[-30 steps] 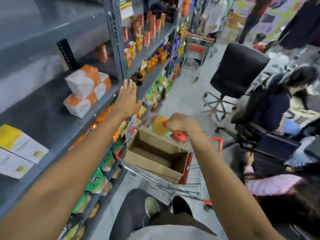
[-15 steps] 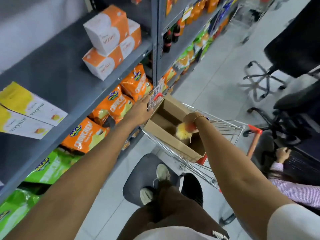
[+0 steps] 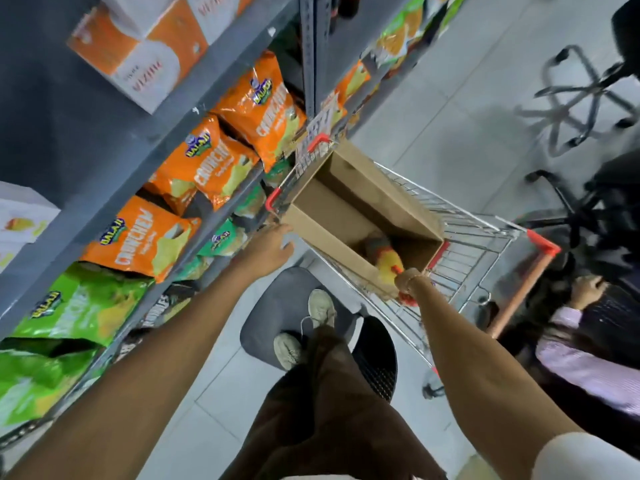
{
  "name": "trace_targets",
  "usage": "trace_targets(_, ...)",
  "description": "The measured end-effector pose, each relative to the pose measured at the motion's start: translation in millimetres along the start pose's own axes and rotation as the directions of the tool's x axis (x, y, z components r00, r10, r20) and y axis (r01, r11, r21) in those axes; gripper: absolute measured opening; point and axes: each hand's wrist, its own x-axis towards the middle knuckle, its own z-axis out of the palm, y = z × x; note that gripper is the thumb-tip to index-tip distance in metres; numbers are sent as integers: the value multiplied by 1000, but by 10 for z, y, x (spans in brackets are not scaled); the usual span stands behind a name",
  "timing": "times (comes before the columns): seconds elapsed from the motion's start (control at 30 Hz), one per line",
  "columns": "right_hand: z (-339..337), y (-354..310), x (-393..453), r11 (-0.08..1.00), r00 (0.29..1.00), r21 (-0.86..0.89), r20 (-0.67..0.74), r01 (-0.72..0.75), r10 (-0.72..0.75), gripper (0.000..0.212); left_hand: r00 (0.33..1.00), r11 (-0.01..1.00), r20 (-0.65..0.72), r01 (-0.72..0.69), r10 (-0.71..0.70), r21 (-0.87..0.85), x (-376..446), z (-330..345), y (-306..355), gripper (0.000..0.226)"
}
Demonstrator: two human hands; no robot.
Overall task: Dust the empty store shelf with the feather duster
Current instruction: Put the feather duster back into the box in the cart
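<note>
Standing on a grey stool (image 3: 263,327), brown trousers and pale shoes (image 3: 322,308) directly below. Right hand (image 3: 408,282) fisted around the orange-red handle of the feather duster (image 3: 389,263), its yellow feather head pointing down into the near corner of the cardboard box (image 3: 325,237). Left hand (image 3: 268,249) reaching forward with loosely spread fingers, gripping nothing, just beside the box's near left corner and the front rim of the shopping cart (image 3: 478,237); touching or not, hard to tell. Box sitting inside the wire cart, open at the top, otherwise bare inside. To the left, grey metal shelving (image 3: 86,143): green snack bags (image 3: 59,327) on the lower level, orange snack bags (image 3: 211,161) above them, orange-and-white cartons (image 3: 145,53) on the top board, much of that board bare. Further right, a seated person's sleeve (image 3: 581,358) in pink stripes, and a black office chair base (image 3: 581,98) on the pale tiled floor.
</note>
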Motion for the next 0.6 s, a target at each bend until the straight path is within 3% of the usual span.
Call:
trace_targets(0.07, 6, -104, -20, 999, 1000, 39, -16, -21, 22, 24, 1000, 999, 16, -27, 27, 18, 78, 82, 87, 47)
trace_targets(0.13, 55, -216, 14, 984, 999, 173, -5, -38, 40, 35, 1000, 1000, 10, -28, 28, 8, 170, 77, 192, 46)
trace_targets(0.3, 229, -795, -5, 768, 991, 638, 130, -51, -42, 23, 996, 1000, -94, -4, 3, -14, 445, -86, 295, 46)
trace_targets(0.43, 446, -1287, -23, 781, 981, 621, 105, 61, -161, 25, 989, 998, -140, 47, -52, -35, 641, -203, 129, 41)
trace_targets(0.6, 723, -1673, 46, 826, 962, 554, 156, 101, -222, 23, 982, 997, -174, 73, -73, -2, 783, -273, -32, 40)
